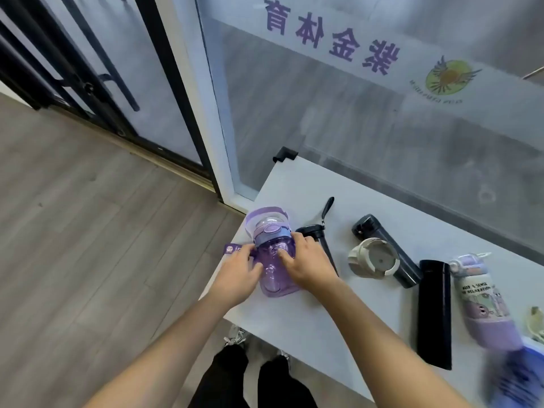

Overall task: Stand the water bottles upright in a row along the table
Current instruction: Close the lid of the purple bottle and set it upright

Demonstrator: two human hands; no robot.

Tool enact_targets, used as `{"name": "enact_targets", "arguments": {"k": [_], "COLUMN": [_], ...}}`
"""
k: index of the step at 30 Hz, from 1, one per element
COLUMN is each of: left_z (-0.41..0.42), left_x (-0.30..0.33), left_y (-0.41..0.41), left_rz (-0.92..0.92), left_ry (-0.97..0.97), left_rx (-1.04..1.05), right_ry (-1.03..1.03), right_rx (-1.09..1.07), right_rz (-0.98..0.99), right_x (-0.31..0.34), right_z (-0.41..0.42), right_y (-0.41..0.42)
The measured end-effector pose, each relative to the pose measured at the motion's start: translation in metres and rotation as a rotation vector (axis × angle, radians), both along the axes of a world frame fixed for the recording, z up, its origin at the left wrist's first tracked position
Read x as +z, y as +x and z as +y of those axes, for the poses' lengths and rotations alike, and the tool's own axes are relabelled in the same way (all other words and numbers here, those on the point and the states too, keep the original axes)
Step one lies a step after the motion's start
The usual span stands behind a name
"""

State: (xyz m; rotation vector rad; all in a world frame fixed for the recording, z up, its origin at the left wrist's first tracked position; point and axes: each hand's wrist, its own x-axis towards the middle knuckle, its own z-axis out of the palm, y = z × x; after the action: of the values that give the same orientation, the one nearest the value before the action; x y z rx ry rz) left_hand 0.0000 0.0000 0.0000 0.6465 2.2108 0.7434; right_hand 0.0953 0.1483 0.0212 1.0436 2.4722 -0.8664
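Note:
A clear purple bottle (272, 269) with a lilac lid and strap stands upright near the left end of the white table (309, 316). My left hand (237, 273) grips its left side and my right hand (304, 260) grips its right side. Right of it lie a thin black bottle with a wrist loop (321, 240), a dark bottle (385, 245) with a beige cup-like bottle (375, 257) against it, a black flask (435, 315) and a purple cartoon-printed bottle (479, 298).
The table's left edge is just beside the purple bottle, with wooden floor (88, 231) below. A glass wall (382, 128) runs along the table's far side. A blurred blue object (518, 378) and a pale item (534, 322) sit at the right edge.

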Motion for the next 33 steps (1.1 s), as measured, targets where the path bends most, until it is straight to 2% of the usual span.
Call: {"name": "enact_targets", "arguments": {"k": [3,9,12,18,22,26,29,33], "left_z": [0.007,0.032,0.04,0.037,0.038,0.038,0.038,0.036], "left_x": [-0.004,-0.011,-0.009,-0.006,0.001,0.021,0.03,0.026], "left_y": [-0.002,-0.012,-0.015,-0.019,-0.028,-0.038,-0.038,-0.033], "left_rz": [-0.202,-0.574,-0.64,-0.618,-0.538,-0.426,-0.414,-0.43], "left_ry": [0.0,0.07,0.09,0.147,0.281,0.441,0.498,0.522], "left_rx": [0.163,0.563,0.601,0.595,0.61,0.493,0.457,0.531], "right_ry": [-0.003,-0.237,-0.302,-0.41,-0.522,-0.621,-0.688,-0.677], "right_rx": [-0.043,-0.204,-0.287,-0.398,-0.523,-0.629,-0.758,-0.852], "right_rz": [-0.025,0.005,0.042,0.147,0.347,0.542,0.66,0.725], "right_x": [-0.007,-0.01,-0.01,-0.015,-0.007,0.001,0.002,0.007], "right_z": [0.005,0.01,0.009,-0.001,-0.002,-0.004,-0.01,-0.018], "right_y": [-0.008,-0.02,-0.021,-0.018,-0.012,-0.004,0.0,0.005]}}
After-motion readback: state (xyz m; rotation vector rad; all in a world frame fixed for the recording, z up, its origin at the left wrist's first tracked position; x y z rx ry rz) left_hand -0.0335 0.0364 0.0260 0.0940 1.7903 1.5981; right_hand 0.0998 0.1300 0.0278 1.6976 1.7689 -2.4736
